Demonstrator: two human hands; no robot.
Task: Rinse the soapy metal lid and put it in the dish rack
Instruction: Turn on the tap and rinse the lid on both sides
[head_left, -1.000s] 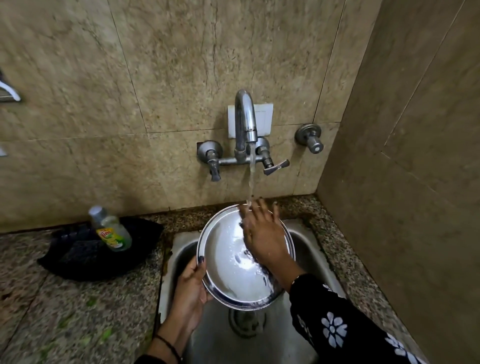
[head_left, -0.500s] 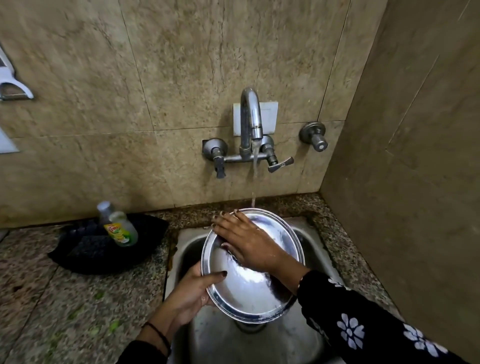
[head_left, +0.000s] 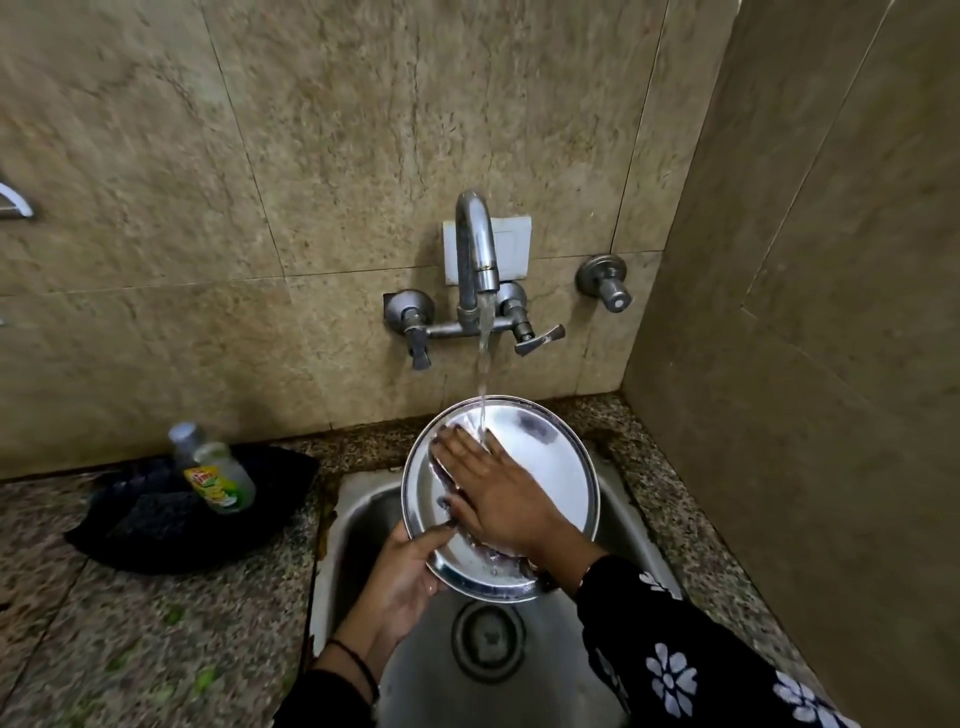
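A round shiny metal lid (head_left: 556, 467) is held tilted over the steel sink (head_left: 363, 519), under a stream of water from the wall tap (head_left: 475, 249). My left hand (head_left: 405, 582) grips the lid's lower left rim, thumb on its inner face. My right hand (head_left: 498, 493) lies flat on the lid's wet surface, fingers spread toward the upper left, with water landing just beside the fingertips. No dish rack is in view.
A dish soap bottle (head_left: 218, 473) stands on a black cloth (head_left: 156, 525) on the granite counter (head_left: 130, 623) left of the sink. Tiled walls close in behind and on the right. The sink drain (head_left: 488, 636) shows below the lid.
My right hand has slid from the lid's upper right across to its left side. The left hand's thumb has come over the rim. The water stream looks fuller.
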